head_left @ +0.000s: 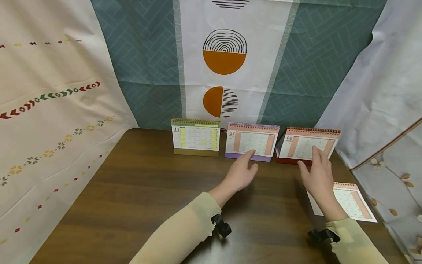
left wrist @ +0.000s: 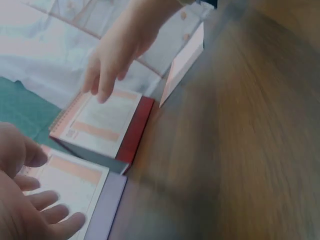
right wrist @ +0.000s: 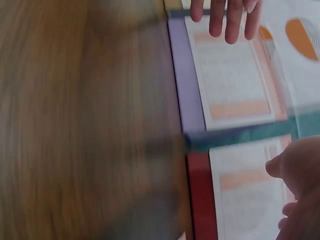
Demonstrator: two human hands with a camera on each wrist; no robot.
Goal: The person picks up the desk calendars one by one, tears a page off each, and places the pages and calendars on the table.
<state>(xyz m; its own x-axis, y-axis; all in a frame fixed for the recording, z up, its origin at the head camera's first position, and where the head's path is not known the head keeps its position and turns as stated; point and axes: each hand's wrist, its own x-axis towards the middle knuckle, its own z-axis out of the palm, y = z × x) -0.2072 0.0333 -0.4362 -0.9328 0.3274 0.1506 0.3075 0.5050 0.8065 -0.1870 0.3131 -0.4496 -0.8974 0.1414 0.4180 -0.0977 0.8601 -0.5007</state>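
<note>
Three desk calendars stand in a row along the table's back. The green-topped one (head_left: 195, 137) shows 11, the purple-based one (head_left: 251, 142) shows 07, and the red-based one (head_left: 308, 145) shows 08. My left hand (head_left: 238, 174) reaches in front of the purple-based calendar, fingers extended and holding nothing. Before the red-based calendar is my right hand (head_left: 318, 176), its fingers spread and nothing in them. Whether any fingertip touches a page cannot be told. A fourth calendar (head_left: 351, 201) lies low at the right, partly hidden by my right wrist.
The brown wooden table (head_left: 138, 194) runs up to a green and white curtain (head_left: 148, 66) at the back. A cream patterned cloth (head_left: 59, 146) hangs at the left, and a pale floral cloth (head_left: 389, 176) borders the right edge.
</note>
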